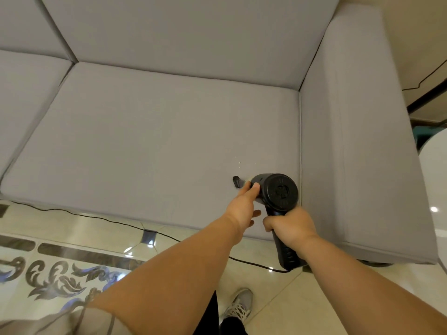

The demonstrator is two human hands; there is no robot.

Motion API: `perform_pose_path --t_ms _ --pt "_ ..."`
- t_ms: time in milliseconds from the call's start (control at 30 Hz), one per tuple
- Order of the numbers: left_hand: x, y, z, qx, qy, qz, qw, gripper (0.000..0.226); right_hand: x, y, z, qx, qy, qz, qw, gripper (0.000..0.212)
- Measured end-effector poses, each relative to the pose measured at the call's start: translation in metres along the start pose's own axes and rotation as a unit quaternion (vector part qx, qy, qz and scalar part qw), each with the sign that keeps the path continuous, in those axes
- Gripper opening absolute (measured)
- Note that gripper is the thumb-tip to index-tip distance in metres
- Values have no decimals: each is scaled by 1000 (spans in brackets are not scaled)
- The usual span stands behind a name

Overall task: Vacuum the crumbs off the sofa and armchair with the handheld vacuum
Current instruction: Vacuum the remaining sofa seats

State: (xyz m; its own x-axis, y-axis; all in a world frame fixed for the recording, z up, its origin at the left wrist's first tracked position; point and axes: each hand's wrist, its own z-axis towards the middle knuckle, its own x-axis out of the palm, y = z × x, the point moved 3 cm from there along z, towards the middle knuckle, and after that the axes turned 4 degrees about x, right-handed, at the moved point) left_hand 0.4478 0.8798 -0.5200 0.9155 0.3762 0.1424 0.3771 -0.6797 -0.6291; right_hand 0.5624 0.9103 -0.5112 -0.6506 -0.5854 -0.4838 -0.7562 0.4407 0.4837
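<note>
A black handheld vacuum (pixel 278 192) rests with its nozzle (pixel 237 182) on the grey sofa seat cushion (pixel 157 131), close to the right armrest. My right hand (pixel 290 224) grips its handle, which points down toward the floor. My left hand (pixel 244 206) holds the barrel just behind the nozzle, thumb and fingers on it. A few pale crumbs (pixel 239 163) lie on the cushion just beyond the nozzle.
The sofa's right armrest (pixel 358 141) rises beside the vacuum. A thin black cord (pixel 96 216) runs across the glossy tiled floor from the handle's end. My shoe (pixel 239 305) stands on the tiles. A white rounded object (pixel 435 160) sits at the right edge.
</note>
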Motion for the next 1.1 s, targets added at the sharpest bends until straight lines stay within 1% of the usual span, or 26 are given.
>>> perform_pose_path --t_ms 100,267,367,500,667,900,1100 --pt "11 1 -7 5 19 11 1000 52 -9 -9 -10 1 -17 4 1000 24" --pt "30 3 -19 6 49 33 998 48 -20 -30 -25 21 -45 38 998 16" --pt "29 9 -20 6 49 34 998 47 -17 -34 -26 22 -43 40 998 16" --pt "17 18 -17 -3 31 35 999 50 -1 -36 -23 15 -21 33 999 23" --pt "16 26 -11 -12 27 22 999 49 5 -39 -19 17 -23 28 999 25" --pt "12 8 6 0 14 10 1000 48 6 -22 -2 11 -38 50 998 28" --pt "10 -20 20 32 16 -19 999 47 -3 7 16 -14 -46 67 997 29"
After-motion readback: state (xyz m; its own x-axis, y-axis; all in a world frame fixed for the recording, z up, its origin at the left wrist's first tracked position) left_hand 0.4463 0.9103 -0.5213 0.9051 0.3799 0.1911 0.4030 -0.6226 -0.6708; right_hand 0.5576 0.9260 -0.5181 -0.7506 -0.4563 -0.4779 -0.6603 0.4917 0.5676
